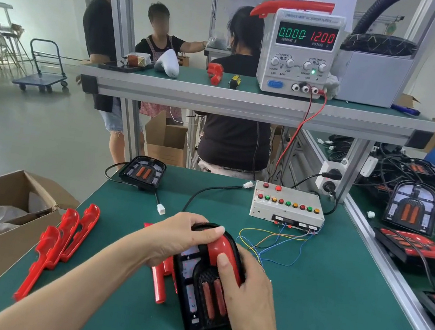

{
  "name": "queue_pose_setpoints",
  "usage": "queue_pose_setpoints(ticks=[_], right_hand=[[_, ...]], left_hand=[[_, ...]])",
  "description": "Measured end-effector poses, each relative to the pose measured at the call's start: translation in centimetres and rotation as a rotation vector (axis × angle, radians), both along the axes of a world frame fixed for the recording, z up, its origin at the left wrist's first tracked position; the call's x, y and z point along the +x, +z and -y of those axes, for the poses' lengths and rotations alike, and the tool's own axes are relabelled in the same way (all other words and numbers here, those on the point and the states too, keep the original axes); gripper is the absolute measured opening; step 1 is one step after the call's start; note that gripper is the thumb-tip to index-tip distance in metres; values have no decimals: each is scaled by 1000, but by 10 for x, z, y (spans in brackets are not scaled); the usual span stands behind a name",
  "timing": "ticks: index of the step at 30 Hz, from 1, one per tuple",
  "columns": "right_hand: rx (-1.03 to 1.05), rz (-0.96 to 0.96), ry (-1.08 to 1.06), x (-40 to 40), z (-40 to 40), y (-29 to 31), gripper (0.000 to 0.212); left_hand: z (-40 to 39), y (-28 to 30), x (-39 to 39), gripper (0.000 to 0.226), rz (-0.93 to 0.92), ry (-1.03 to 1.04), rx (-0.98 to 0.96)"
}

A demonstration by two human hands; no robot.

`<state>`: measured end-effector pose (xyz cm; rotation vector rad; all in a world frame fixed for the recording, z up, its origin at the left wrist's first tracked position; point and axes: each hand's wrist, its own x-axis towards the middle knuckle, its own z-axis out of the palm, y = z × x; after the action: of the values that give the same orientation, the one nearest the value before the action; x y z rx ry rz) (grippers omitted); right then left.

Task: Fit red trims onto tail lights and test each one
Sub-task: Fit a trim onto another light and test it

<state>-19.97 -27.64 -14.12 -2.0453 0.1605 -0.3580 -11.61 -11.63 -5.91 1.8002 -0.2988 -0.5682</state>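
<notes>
A black tail light (199,300) lies on the green table (316,307) in front of me, with a curved red trim (223,253) seated on its upper right part. My left hand (179,241) grips the light's top left edge, thumb pressing the trim. My right hand (246,287) wraps the right side, thumb on the trim. More red trims (63,243) lie loose to the left, and one (157,283) sits just beside the light. A second tail light (143,173) with a cable rests at the table's far left.
A test box (286,207) with coloured buttons and loose wires stands behind the light. A power supply (300,53) reading 12.00 V sits on the shelf. An open cardboard box (2,220) is at the left. Several tail lights (413,207) pile up on the right bench. People work beyond the shelf.
</notes>
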Motion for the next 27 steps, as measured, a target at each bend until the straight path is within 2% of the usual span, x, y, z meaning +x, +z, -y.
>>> queue_pose_setpoints(ticks=[4,8,12,18,27], right_hand=[[42,-64,30,18,2,26,56],[147,-54,79,19,7,24,56],[257,-46,101,18,5,20,54],[349,-81,156,18,9,22,47],[268,-37,131,13,9,17,51]], left_hand=[[2,7,-4,30,-37,-52,-77],[-3,1,-9,24,51,-38,-122],[4,-6,-15,18,-47,-12,-249],[13,-12,-17,14,119,105,-192],[19,-13,-19,11,216,117,-122]])
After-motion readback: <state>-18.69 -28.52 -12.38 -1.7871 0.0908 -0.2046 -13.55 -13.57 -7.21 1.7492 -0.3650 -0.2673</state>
